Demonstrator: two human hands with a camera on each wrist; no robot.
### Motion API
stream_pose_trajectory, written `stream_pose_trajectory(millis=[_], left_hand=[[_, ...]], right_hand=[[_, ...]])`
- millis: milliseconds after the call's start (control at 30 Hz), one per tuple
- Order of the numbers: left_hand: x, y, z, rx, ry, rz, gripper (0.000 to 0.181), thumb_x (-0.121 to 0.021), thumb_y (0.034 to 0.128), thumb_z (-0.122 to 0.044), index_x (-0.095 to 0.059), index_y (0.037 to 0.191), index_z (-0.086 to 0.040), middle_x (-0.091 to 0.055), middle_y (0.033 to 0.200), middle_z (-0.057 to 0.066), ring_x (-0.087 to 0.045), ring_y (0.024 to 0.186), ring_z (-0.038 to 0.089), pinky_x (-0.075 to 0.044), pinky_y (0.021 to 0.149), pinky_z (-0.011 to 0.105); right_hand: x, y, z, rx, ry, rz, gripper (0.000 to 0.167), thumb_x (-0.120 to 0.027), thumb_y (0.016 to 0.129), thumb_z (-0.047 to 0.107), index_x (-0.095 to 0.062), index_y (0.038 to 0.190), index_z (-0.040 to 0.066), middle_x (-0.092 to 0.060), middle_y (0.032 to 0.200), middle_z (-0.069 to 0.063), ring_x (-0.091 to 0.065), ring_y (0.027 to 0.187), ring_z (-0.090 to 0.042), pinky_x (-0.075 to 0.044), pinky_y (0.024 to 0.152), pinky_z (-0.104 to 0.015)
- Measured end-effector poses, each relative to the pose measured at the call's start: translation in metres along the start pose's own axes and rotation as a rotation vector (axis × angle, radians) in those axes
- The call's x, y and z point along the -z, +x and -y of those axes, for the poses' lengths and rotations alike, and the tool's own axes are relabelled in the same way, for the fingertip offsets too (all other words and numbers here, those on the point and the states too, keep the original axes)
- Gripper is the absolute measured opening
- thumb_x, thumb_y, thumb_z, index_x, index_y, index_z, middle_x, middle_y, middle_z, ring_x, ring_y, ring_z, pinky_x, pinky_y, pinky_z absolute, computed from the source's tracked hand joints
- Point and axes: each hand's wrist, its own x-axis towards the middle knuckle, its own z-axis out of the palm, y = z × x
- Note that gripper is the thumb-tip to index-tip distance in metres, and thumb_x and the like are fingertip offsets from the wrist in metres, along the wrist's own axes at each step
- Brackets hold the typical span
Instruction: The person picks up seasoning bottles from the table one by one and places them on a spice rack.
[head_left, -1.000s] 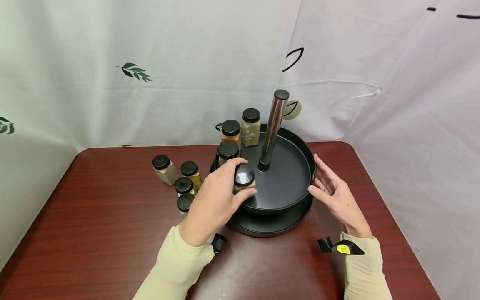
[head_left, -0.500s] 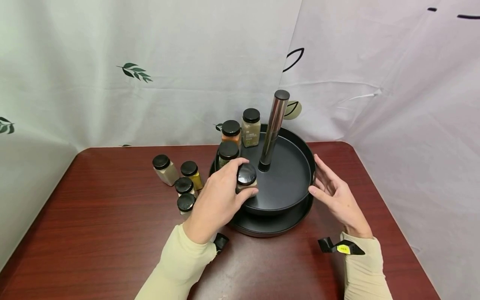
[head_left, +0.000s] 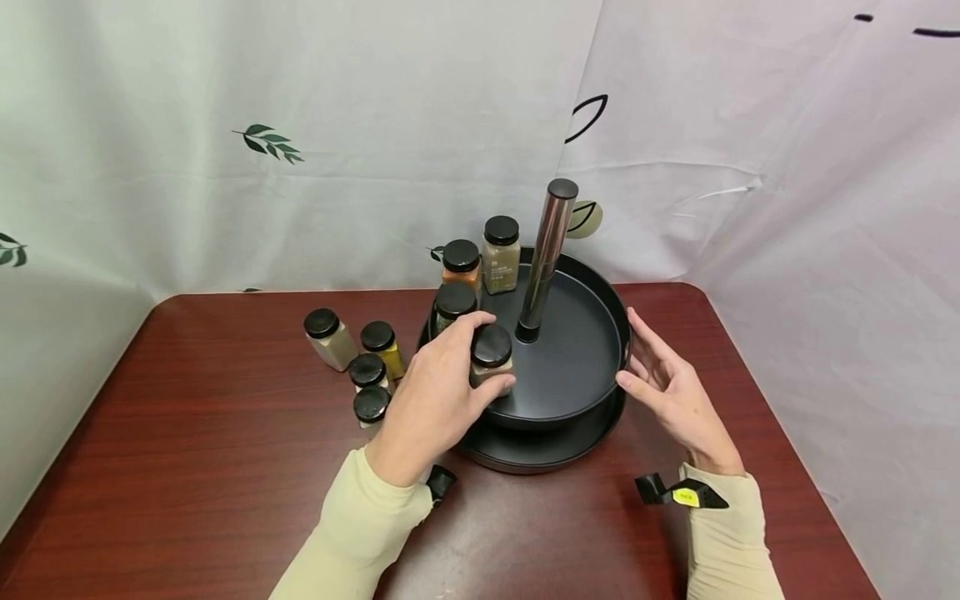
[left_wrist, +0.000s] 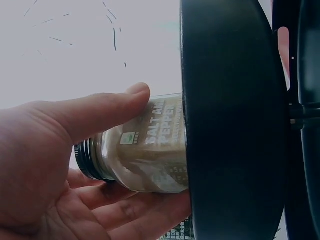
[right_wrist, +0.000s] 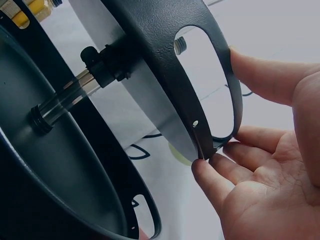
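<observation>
My left hand (head_left: 431, 387) holds a black-lidded spice jar (head_left: 492, 346) between thumb and fingers, at the near left of the upper tray (head_left: 581, 350). In the left wrist view this glass jar (left_wrist: 155, 150) has a salt and pepper label, and its base is hidden behind the tray wall. The right hand (head_left: 675, 392) touches the upper tray's right side with thumb and fingertips. Seen from the right wrist, those fingers (right_wrist: 212, 180) are extended against the outer wall beside a handle slot. Three other jars, including an orange one (head_left: 461, 262), stand along the upper tray's left side.
A metal post (head_left: 546, 258) rises from the middle of the two-tier black rack, whose lower tray (head_left: 536, 454) shows beneath. Several jars, one with yellow contents (head_left: 384, 346), stand on the wooden table (head_left: 210, 450) left of it. White cloth (head_left: 375, 100) hangs behind.
The left hand has shifted very slightly rightward with the salt and pepper jar, whose lid now looks less tilted. My right hand stays in the same place on the tray's side.
</observation>
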Motion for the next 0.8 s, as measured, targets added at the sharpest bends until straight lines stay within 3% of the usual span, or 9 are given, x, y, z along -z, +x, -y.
stream_pose_trajectory(millis=[300,633,800], left_hand=[[0.004,-0.002,-0.001,0.001,0.006,-0.014,0.066,-0.088,0.0798,-0.022,-0.055,0.135,-0.010,-0.066,0.125,0.005,-0.066,0.106,0.019,-0.053,0.092,0.038],[0.014,-0.008,0.001,-0.054,0.012,-0.048,0.063,-0.088,0.0802,-0.021,-0.056,0.134,-0.009,-0.064,0.125,0.003,-0.063,0.111,0.016,-0.051,0.094,0.036],[0.022,-0.012,0.006,-0.068,0.007,-0.093,0.063,-0.088,0.0791,-0.020,-0.057,0.132,-0.008,-0.065,0.121,0.003,-0.062,0.110,0.015,-0.051,0.092,0.036]], right_hand=[[0.000,0.000,0.001,0.002,-0.005,-0.003,0.076,-0.057,0.096,-0.012,-0.023,0.160,0.009,-0.016,0.167,-0.008,-0.019,0.152,-0.023,-0.032,0.111,-0.018],[0.002,-0.001,0.000,0.006,-0.074,-0.008,0.075,-0.059,0.095,-0.011,-0.024,0.159,0.007,-0.014,0.167,-0.011,-0.021,0.152,-0.025,-0.032,0.111,-0.018],[0.002,-0.001,-0.001,0.014,-0.111,-0.006,0.073,-0.058,0.096,-0.010,-0.025,0.159,0.007,-0.014,0.167,-0.013,-0.023,0.151,-0.023,-0.032,0.112,-0.018]])
